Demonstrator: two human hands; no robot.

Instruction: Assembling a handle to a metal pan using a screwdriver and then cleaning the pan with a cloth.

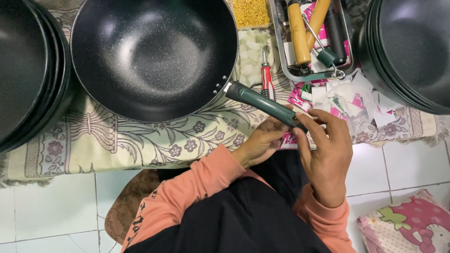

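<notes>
Speckled black and round, the pan [154,56] lies on a flowered cloth [117,140] just beyond our hands, with stacked pans [28,70] further left. Its green handle [262,104], slim and smooth, slants down to us. Our left hand [262,140] cups the handle's end from below; our right hand [326,154] pinches that end with curled fingers. A red screwdriver [267,77] lies just above them.

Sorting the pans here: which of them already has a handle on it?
The single wok in the middle: a dark green handle juts from its rim, held by both hands. The stacks at left and right show none.
</notes>
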